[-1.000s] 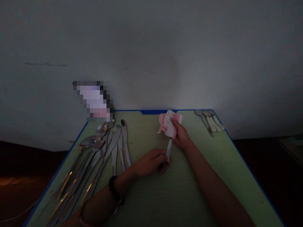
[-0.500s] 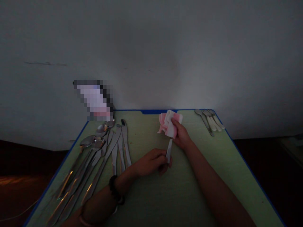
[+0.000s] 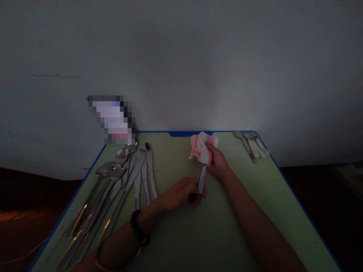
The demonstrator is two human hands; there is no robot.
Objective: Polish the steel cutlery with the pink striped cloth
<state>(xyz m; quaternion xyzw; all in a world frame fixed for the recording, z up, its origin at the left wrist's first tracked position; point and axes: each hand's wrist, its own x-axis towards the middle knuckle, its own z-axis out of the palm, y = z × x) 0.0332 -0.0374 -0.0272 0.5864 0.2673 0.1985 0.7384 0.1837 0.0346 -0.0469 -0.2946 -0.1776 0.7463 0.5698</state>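
Note:
Over the middle of the table, my left hand [image 3: 188,192] is closed on the near end of a pale, flat piece of cutlery [image 3: 202,180]. Its far end disappears into a pink and white cloth [image 3: 203,149], so I cannot tell its kind. The cloth is bunched up and pinched in my right hand [image 3: 217,159], just above and right of my left hand. A dark bead bracelet [image 3: 137,227] circles my left wrist.
Several metal spoons [image 3: 117,173] and table knives [image 3: 151,170] lie along the table's left side. Several smaller pieces of cutlery [image 3: 251,144], some white-handled, lie at the far right corner. A blurred-out upright object [image 3: 112,120] leans on the wall [image 3: 181,68] behind the blue-edged green table [image 3: 176,241].
Almost nothing differs. The left hand and the piece of cutlery have shifted very slightly; both hands keep their hold.

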